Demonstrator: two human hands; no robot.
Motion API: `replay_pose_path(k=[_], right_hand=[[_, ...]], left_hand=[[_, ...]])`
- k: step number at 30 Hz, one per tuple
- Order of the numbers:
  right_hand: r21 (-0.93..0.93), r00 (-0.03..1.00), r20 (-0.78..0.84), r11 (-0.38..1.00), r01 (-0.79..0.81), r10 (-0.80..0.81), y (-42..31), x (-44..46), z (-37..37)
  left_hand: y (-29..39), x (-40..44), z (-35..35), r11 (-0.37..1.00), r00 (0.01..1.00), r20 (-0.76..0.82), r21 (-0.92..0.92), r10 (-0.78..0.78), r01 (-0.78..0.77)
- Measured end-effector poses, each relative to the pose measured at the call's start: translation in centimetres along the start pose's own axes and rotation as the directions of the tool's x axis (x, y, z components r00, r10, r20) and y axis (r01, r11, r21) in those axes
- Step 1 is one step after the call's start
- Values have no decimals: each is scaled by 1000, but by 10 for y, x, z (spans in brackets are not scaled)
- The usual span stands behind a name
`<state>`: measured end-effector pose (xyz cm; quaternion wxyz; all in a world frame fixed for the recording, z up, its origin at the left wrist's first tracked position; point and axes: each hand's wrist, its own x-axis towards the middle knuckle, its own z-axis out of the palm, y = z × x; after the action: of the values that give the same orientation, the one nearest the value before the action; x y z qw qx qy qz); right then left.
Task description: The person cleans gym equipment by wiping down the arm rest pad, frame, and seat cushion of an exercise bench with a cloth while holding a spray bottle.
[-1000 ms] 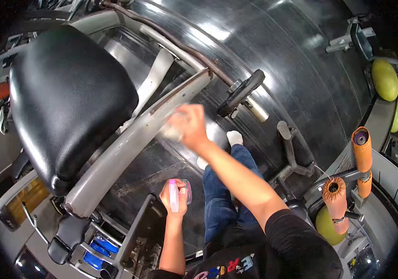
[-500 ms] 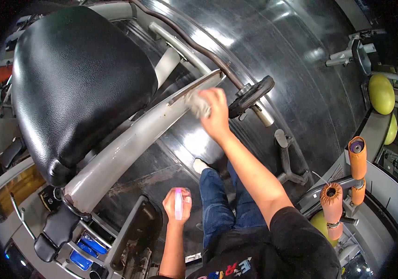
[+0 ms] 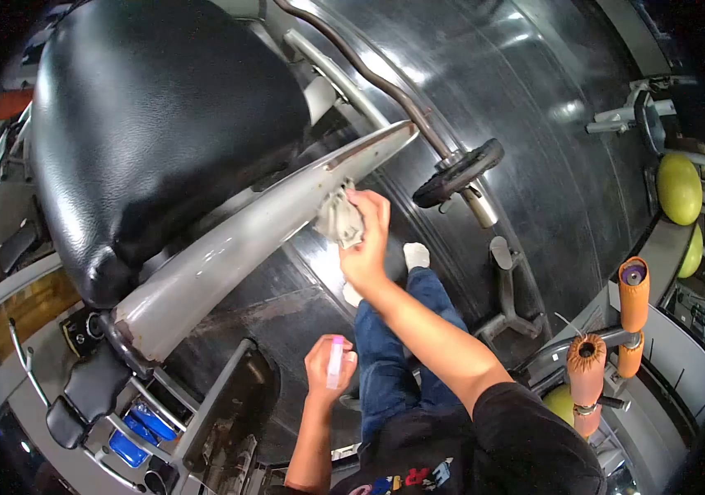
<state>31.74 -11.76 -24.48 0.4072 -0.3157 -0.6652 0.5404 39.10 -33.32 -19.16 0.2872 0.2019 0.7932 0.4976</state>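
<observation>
Cloth (image 3: 339, 220) bunched in outstretched right hand (image 3: 366, 239) at grey beam (image 3: 237, 247).

The cloth (image 3: 341, 219) is pale greyish white; the bottle (image 3: 334, 365) is whitish with a bright pink top. The beam (image 3: 220, 252) is silver-grey, edged in rusty brown toward its far end. On the left, the seat pad (image 3: 167, 107) is plain black; the bar (image 3: 384, 86) beyond is brown, its plate (image 3: 461, 172) black. The jeans (image 3: 385, 355) are blue, the socks (image 3: 417, 256) white, the shirt (image 3: 526, 433) black with multicoloured lettering (image 3: 441, 473). Rollers (image 3: 634, 297) at right are orange and peach, balls (image 3: 679, 190) yellow-green.
</observation>
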Motion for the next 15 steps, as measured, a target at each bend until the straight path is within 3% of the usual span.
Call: replay_pose_path(k=[1,2,3,5,8,9,11,12,13,15], right_hand=[[56,1000,7,998,19,-19,21,-3,-3],[-116,1000,-16,993,-12,10,42,2,-6],[-31,967,-130,974,-223,217,75,6,2],[268,750,-220,778,-568,623,85,35,0],[401,723,-192,725,-559,664,70,39,11],[196,789,-250,828,-526,561,55,19,20],[207,938,-15,919,-335,346,0,-21,25],[259,958,106,923,-284,265,-26,-39,25],[43,973,232,999,9,-19,-34,-38,15],[-22,978,195,997,74,-68,-22,-35,15]], left_hand=[[5,2,0,999,999,6,-1,33,-33],[4,2,-1,999,999,2,-2,50,-50],[4,1,-1,998,998,2,-7,64,-64],[7,-4,-1,999,999,-4,-8,34,-34],[2,-7,1,1000,999,-34,-12,29,-29],[-1,-11,3,999,998,-56,-20,41,-42],[3,-13,5,999,999,-44,-34,8,-9],[6,-17,6,999,999,-29,-48,-26,24],[7,-21,7,998,999,-34,-46,-33,31],[8,-24,5,1000,1000,15,-23,0,0]])
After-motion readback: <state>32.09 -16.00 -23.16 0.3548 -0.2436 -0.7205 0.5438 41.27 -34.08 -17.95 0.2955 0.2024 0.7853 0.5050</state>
